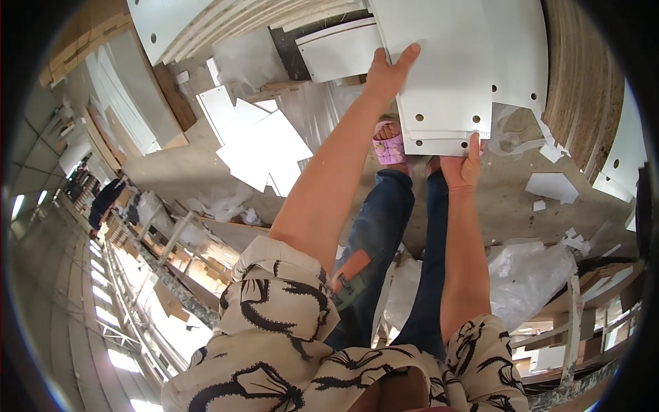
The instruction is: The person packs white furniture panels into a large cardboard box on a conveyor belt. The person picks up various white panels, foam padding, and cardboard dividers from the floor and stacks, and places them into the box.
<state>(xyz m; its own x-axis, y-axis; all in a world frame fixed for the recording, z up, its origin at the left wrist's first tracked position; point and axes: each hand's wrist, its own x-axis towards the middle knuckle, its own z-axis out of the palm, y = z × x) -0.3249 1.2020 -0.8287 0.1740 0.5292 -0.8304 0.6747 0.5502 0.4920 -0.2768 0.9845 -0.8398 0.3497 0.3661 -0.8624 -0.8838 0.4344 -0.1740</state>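
Note:
White panels (443,82) with dark round holes near their ends lie stacked in front of me, their near ends slightly offset. At their left edge is my left hand (392,72), closed on that edge with the thumb on top and the other fingers hidden. My right hand (461,167) grips the near end, its thumb pressed on the upper face and its fingers underneath. Another white board (519,51) with holes lies right beside the panels, partly covered by them.
Thick stacks of boards (583,82) rise at the right, and more boards (233,27) at the upper left. White offcuts (261,141) and plastic sheeting (522,275) litter the concrete floor (178,168). A pink slipper (389,149) shows below the panels. Another person (104,204) is far left.

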